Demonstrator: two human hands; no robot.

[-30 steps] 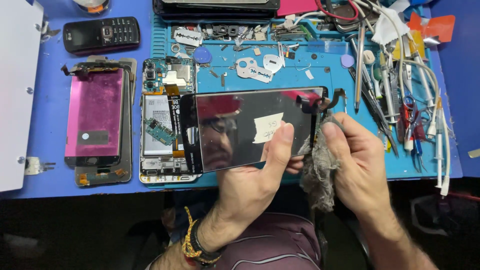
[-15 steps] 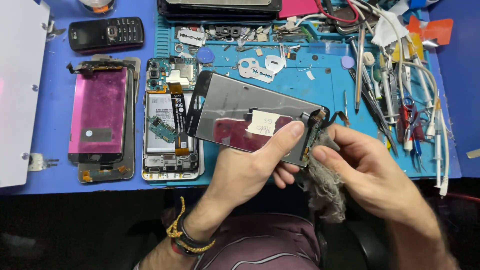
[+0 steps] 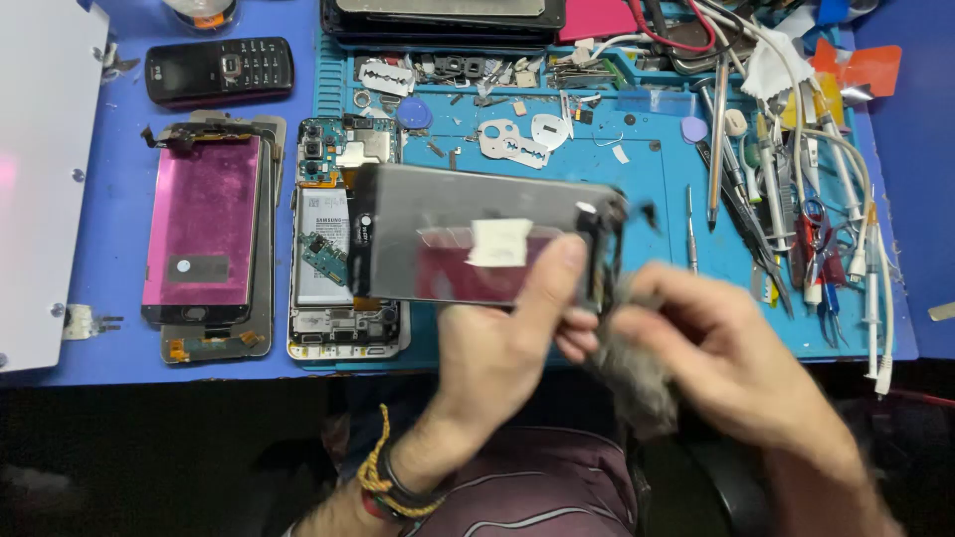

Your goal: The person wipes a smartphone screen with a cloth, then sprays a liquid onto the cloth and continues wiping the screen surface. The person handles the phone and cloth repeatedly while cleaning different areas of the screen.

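Figure: Two hands working a phone screen with a grey rag above the near edge of the mat.

The left hand (image 3: 497, 348) is pinching the screen (image 3: 477, 239), now lying flatter and lower than a moment ago, its glare gone; the right hand (image 3: 726, 358), blurring, is closing on the rag (image 3: 632, 373) at the screen's right end, suggesting wiping under way. An opened phone (image 3: 338, 268) and a pink panel (image 3: 204, 229) are lying leftward on the blue tabletop (image 3: 109, 338); tools (image 3: 796, 209) are crowding the mat (image 3: 647, 189) at right.
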